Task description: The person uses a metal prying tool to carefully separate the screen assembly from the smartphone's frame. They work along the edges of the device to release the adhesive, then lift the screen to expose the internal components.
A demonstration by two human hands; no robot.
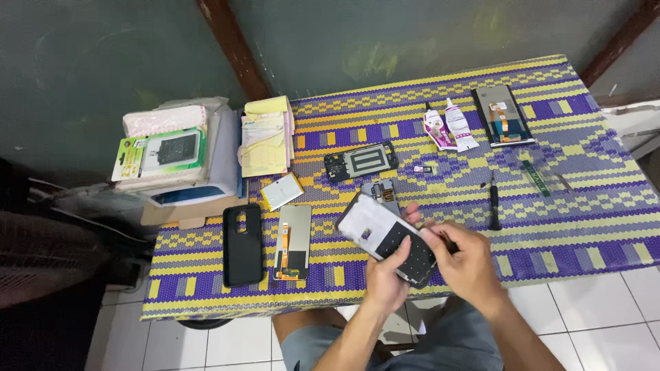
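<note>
We hold the phone frame (388,238) over the table's near edge, our left hand (385,278) wrapped under it to keep it tilted up and steady. Our right hand (462,257) pinches a thin dark tool (448,240) at its right edge, fingers closed tight. A case (243,244) and screen (293,242) lie to the left; a screwdriver (493,201) lies to the right.
</note>
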